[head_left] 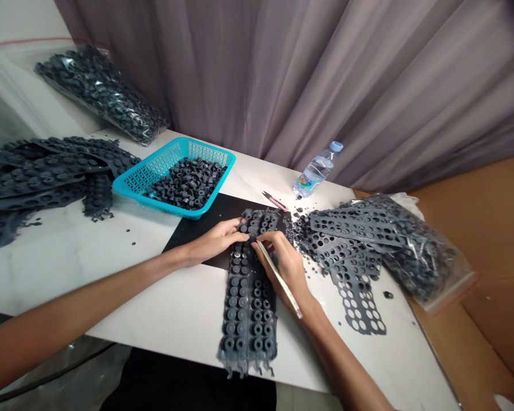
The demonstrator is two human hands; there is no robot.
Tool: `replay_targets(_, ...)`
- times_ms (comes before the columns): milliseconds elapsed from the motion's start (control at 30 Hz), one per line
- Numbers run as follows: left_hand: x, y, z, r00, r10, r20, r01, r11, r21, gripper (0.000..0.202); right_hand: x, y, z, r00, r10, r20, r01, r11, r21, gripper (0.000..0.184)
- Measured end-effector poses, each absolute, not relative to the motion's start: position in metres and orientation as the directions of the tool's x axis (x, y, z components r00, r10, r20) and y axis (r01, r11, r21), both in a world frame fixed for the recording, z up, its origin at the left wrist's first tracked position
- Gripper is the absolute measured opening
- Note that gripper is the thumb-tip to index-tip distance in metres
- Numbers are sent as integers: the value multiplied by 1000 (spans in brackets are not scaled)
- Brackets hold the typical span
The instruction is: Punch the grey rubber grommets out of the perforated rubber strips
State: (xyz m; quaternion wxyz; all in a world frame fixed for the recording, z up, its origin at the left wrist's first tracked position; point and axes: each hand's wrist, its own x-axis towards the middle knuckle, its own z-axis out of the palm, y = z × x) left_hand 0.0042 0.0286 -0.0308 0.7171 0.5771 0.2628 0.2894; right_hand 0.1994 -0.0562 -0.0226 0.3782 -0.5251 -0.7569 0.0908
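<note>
A long dark grey rubber sheet [248,308] with rows of round moulded parts lies lengthwise in front of me, its near end hanging past the table edge. My left hand [218,241] pinches the sheet's upper part from the left, thumb on top beside the parts. In my right hand [286,264] is a slim white pen-like tool [279,278], its tip end pointing at the sheet close to my left thumb. The tip itself is hidden by the fingers. Under the sheet's upper part is a black mat [197,240].
A blue basket [154,205] holds many small rubber parts. Pink-handled snips [276,201] and a water bottle [316,171] are behind the sheet. Punched-out sheets [360,291] and a filled bag [428,268] lie right; uncut sheets [47,171] and another bag [98,91] left.
</note>
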Motion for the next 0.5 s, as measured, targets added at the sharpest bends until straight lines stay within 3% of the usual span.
replay_targets(267, 7, 31, -37, 678, 735, 8, -137, 116, 984, 34, 211, -31, -1, -315, 894, 319, 697, 446, -561, 21)
replay_targets(500, 9, 29, -33, 648, 761, 25, -173, 115, 978, 35, 206, -24, -8, -254, 890, 378, 645, 447, -620, 23)
